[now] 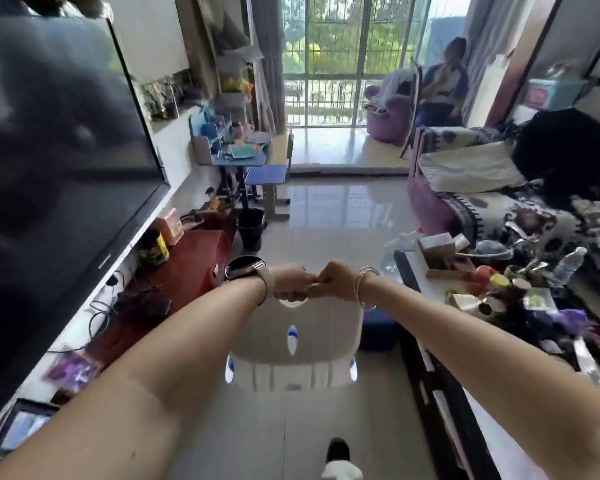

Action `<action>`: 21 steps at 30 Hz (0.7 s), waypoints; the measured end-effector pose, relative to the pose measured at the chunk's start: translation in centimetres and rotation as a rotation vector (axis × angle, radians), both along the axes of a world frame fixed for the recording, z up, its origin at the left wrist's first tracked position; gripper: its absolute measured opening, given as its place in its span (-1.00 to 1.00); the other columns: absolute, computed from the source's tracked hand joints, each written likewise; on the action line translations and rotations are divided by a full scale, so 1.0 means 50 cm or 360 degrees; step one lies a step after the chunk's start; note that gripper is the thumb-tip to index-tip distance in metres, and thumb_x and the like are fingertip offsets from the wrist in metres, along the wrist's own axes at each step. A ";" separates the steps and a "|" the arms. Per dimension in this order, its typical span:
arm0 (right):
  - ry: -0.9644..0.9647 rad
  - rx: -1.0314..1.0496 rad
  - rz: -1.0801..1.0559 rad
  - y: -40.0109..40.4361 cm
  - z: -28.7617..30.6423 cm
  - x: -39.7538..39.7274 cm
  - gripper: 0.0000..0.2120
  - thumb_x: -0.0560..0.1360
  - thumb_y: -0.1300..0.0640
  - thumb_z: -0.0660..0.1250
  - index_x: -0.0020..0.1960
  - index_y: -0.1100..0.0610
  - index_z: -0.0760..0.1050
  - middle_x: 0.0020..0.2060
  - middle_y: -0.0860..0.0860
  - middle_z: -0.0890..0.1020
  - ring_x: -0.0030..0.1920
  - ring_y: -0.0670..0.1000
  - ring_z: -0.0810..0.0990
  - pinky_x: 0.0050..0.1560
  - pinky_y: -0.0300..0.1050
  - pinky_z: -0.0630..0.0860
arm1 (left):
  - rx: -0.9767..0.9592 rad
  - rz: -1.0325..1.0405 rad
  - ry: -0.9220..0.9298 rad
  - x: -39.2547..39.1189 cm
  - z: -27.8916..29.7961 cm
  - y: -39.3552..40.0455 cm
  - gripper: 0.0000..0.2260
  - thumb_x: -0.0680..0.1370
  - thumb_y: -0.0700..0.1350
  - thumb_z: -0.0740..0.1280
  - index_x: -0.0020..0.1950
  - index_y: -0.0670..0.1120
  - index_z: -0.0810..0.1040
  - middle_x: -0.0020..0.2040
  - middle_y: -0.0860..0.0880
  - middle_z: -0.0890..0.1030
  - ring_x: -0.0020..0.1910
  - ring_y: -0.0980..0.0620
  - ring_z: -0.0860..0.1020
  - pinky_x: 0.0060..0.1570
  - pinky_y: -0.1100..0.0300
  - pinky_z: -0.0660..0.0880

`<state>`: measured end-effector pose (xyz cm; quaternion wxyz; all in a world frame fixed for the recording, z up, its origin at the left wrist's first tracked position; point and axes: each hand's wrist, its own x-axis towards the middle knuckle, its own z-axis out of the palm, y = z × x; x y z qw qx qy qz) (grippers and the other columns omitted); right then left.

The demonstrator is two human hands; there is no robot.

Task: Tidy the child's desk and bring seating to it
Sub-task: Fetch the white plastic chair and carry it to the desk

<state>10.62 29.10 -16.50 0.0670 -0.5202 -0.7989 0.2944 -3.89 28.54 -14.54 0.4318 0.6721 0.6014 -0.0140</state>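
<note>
A white chair (293,344) was held off the floor in mid-room, gripped by the top edge of its back. The left hand (291,284) and right hand (335,280) were curled round that edge, knuckles touching. The blue desk (238,157), cluttered, stood well ahead by the left wall, a blue stool (265,174) just beside it. A television (59,133) filled the left.

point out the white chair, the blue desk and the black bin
white chair (291,355): head view, on its backrest
blue desk (238,160): head view, on its top's front edge
black bin (250,228): head view, on its side wall
</note>
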 end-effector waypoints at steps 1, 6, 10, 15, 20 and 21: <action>0.0003 0.0005 0.0009 0.084 -0.006 0.000 -0.63 0.44 -0.05 0.42 -0.34 0.20 0.45 -0.35 0.09 0.30 -0.29 0.05 0.24 -0.29 -0.13 0.19 | 0.0002 -0.0004 0.0002 0.000 -0.006 0.081 -0.59 0.58 0.02 0.15 -0.45 -0.09 0.32 -0.70 0.07 0.33 -0.72 0.14 0.22 -0.54 0.30 0.10; -0.0053 0.0000 0.0132 0.492 -0.006 -0.016 -0.64 0.45 -0.01 0.42 -0.35 0.21 0.43 -0.35 0.11 0.30 -0.29 0.05 0.24 -0.28 -0.14 0.19 | -0.0074 0.0109 -0.0040 -0.015 -0.029 0.482 -0.60 0.58 0.08 0.12 -0.41 -0.07 0.32 -0.62 0.05 0.34 -0.65 0.11 0.21 -0.53 0.34 0.11; -0.0064 0.0015 0.0162 0.812 0.033 -0.034 -0.55 0.44 -0.04 0.42 -0.50 0.11 0.33 -0.40 0.05 0.30 -0.32 0.05 0.25 -0.32 -0.12 0.20 | -0.0013 0.0214 -0.0001 -0.032 0.003 0.790 -0.60 0.58 0.07 0.12 -0.41 -0.08 0.34 -0.50 -0.02 0.35 -0.65 0.10 0.23 -0.56 0.36 0.13; -0.0111 0.0032 0.0250 1.141 0.066 -0.073 -0.50 0.48 -0.02 0.40 -0.52 0.06 0.26 -0.48 -0.06 0.24 -0.46 -0.06 0.14 -0.44 -0.17 0.13 | -0.0027 0.0237 -0.0049 -0.070 0.021 1.128 -0.65 0.55 0.01 0.17 -0.41 -0.07 0.32 -0.54 0.00 0.33 -0.68 0.11 0.19 -0.57 0.39 0.11; -0.0124 0.0087 0.0221 1.504 0.040 -0.130 -0.53 0.47 -0.01 0.40 -0.51 0.11 0.30 -0.52 -0.02 0.21 -0.47 -0.05 0.16 -0.44 -0.16 0.15 | -0.0052 0.0163 -0.0073 -0.130 -0.015 1.504 -0.65 0.57 0.01 0.14 -0.41 -0.04 0.26 -0.63 0.06 0.27 -0.66 0.11 0.13 -0.54 0.39 0.06; -0.0130 0.0086 0.0205 1.568 0.039 -0.140 -0.55 0.47 0.00 0.40 -0.47 0.15 0.33 -0.52 -0.02 0.21 -0.46 -0.05 0.16 -0.43 -0.16 0.15 | -0.0060 0.0155 -0.0073 -0.141 -0.024 1.577 -0.64 0.58 0.01 0.12 -0.41 -0.04 0.26 -0.62 0.05 0.27 -0.66 0.10 0.13 -0.53 0.39 0.07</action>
